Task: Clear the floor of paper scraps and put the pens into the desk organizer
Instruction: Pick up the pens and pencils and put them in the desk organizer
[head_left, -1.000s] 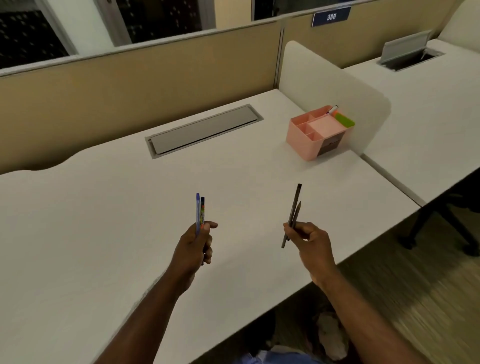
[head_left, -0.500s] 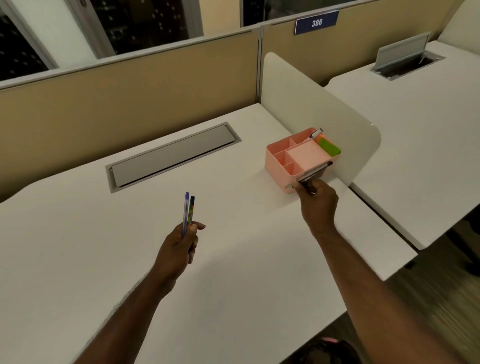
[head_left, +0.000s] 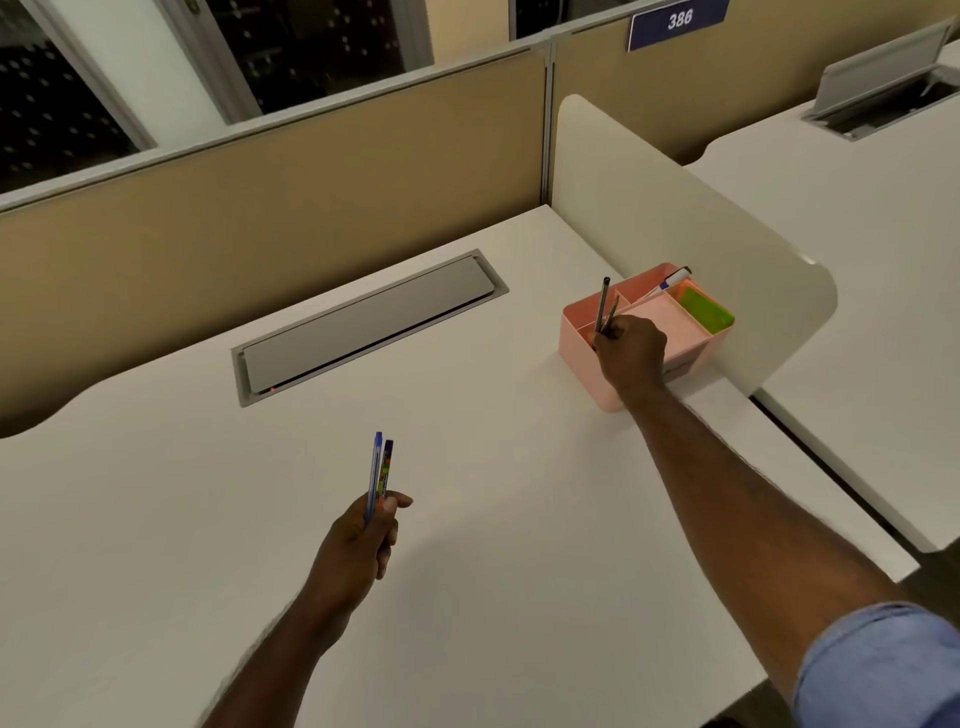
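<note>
A pink desk organizer (head_left: 582, 322) stands at the right end of the white desk (head_left: 467, 519), against a low cream divider. My right hand (head_left: 631, 351) is over its near-left compartment, shut on two dark pens (head_left: 604, 306) that stand upright with their lower ends in the compartment. A white marker (head_left: 670, 280) and a green pad (head_left: 706, 310) lie in the far compartments. Above the middle of the desk, my left hand (head_left: 358, 540) is shut on a blue pen (head_left: 374, 475) and a dark patterned pen (head_left: 386, 470), both pointing up.
A grey cable-tray lid (head_left: 363, 325) is set flush in the desk behind my left hand. Tan partition walls (head_left: 285, 171) run along the back. The cream divider (head_left: 675, 218) separates this desk from a neighbouring desk (head_left: 857, 234) on the right.
My right hand has moved from the organizer's near side to above its near-left compartment and turned the two dark pens upright. The view has moved closer; my left hand has held steady.
</note>
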